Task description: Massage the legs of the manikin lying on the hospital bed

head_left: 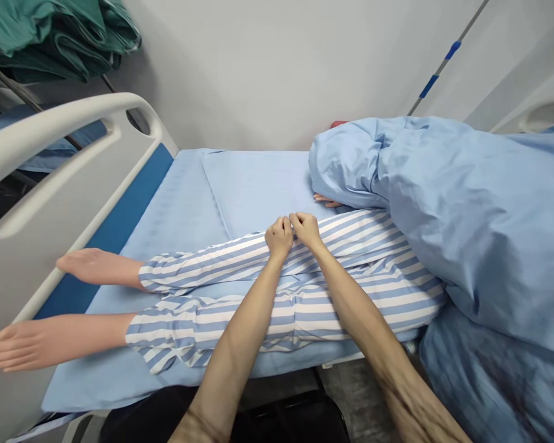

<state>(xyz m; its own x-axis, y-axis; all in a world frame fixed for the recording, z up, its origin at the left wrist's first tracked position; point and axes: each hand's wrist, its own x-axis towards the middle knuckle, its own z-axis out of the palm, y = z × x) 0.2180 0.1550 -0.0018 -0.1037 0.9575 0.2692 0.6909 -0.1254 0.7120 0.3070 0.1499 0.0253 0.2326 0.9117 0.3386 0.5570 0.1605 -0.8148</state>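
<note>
Blue-striped pajama trousers — rumpled (fabric pinched up)

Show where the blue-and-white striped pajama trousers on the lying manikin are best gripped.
Probably on the farther leg of the blue-and-white striped pajama trousers, pinched from above at the thigh, where the left hand and right hand sit. The cloth looks loose and ridged there, whereas the cuff lies low against the light-blue sheet.

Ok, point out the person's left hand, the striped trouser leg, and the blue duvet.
Left hand (279,238): head view, on the back of the hand.
Striped trouser leg (203,267): head view, on the upper leg's fabric.
Blue duvet (466,215): head view, on its middle.
</note>
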